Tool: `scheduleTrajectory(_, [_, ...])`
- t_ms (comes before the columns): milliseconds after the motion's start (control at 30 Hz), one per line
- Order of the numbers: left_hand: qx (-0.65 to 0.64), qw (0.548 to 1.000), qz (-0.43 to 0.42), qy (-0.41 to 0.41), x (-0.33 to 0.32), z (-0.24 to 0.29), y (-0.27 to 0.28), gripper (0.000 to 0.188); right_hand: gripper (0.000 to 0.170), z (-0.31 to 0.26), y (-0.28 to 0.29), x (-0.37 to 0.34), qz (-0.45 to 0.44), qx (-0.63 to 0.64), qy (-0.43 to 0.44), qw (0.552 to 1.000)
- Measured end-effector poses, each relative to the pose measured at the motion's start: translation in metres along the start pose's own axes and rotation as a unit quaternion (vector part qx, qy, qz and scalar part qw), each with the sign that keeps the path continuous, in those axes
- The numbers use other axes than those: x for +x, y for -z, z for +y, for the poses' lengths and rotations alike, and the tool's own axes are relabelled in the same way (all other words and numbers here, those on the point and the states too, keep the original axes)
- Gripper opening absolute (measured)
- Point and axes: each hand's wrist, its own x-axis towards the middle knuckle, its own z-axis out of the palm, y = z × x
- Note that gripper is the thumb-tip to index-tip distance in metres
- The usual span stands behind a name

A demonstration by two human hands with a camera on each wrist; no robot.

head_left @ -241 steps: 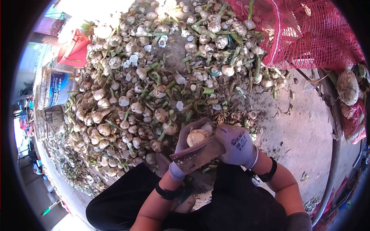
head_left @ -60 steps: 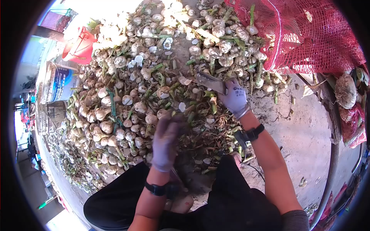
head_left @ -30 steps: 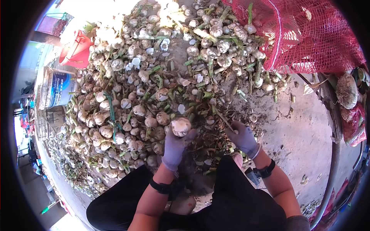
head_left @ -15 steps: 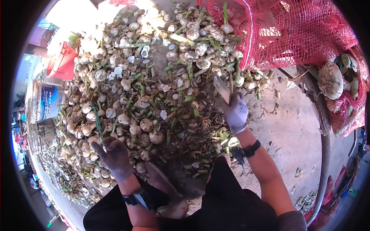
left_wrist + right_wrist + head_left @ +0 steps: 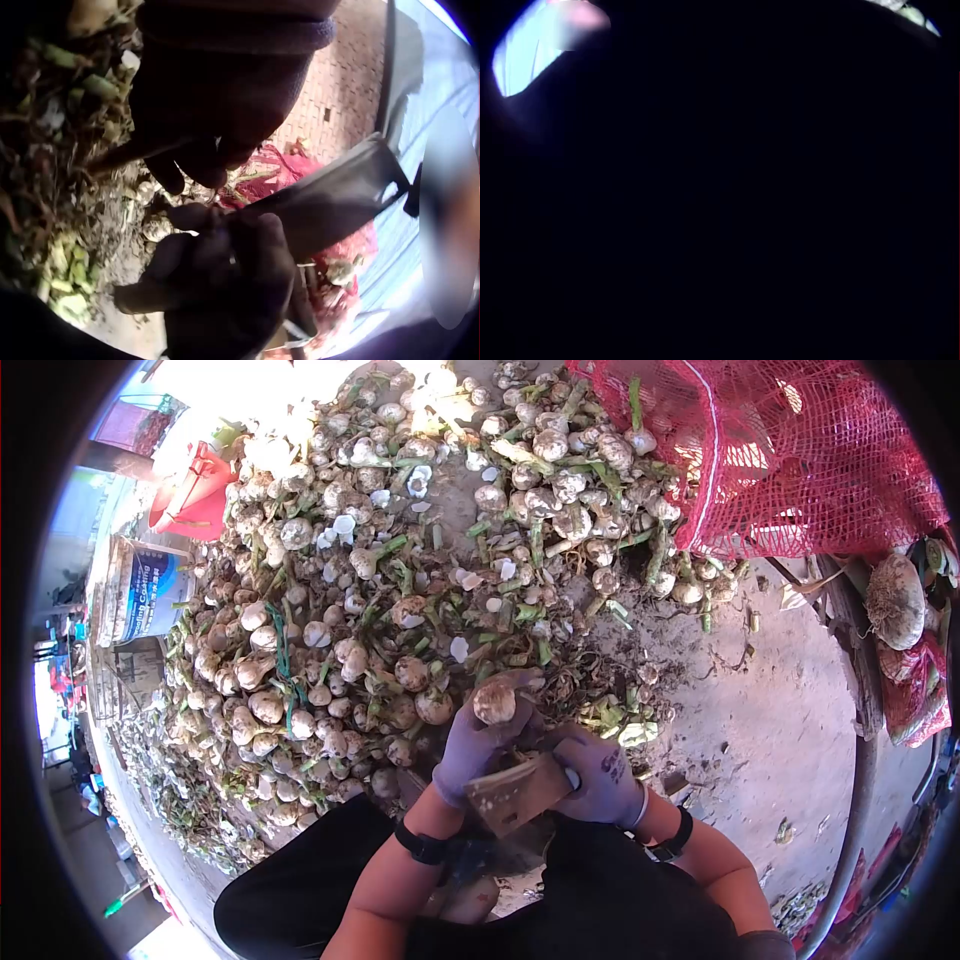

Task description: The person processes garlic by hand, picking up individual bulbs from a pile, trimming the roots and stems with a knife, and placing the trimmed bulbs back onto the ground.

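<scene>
In the head view my gloved left hand [image 5: 468, 748] holds a garlic bulb [image 5: 494, 702] up in front of the lap, its pale face turned upward. Close on its right, my gloved right hand [image 5: 606, 778] grips a cleaver [image 5: 520, 794], whose broad, stained blade points left across the left wrist. The left wrist view has the left hand [image 5: 217, 90] dark at the top and the right hand [image 5: 225, 277] below it, with the cleaver blade [image 5: 330, 201] reaching to the right. The right wrist view is almost wholly black.
A wide heap of garlic bulbs [image 5: 266, 707] with cut stems and skins covers the ground ahead and left. A red mesh sack [image 5: 800, 460] lies at the upper right. A coating bucket [image 5: 150, 595] and a red container [image 5: 195, 495] stand left. A curved pipe [image 5: 858, 830] runs along the right.
The left hand held a bulb a second ago, then reached left with spread fingers, and now holds a bulb before the lap. The right hand has drawn back with the cleaver beside it.
</scene>
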Motion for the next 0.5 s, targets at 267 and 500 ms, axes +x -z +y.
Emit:
scheduleTrajectory(267, [0.067, 0.997, -0.004, -0.033, -0.017, -0.002, 0.003, 0.042, 0.032, -0.020, 0.029, 0.041, 0.021, -0.177, 0.042, 0.983])
scheduleTrajectory(500, [0.079, 0.992, -0.039, 0.094, -0.033, 0.002, 0.009, 0.029, 0.029, 0.031, 0.018, 0.030, -0.089, -0.217, -0.084, 0.968])
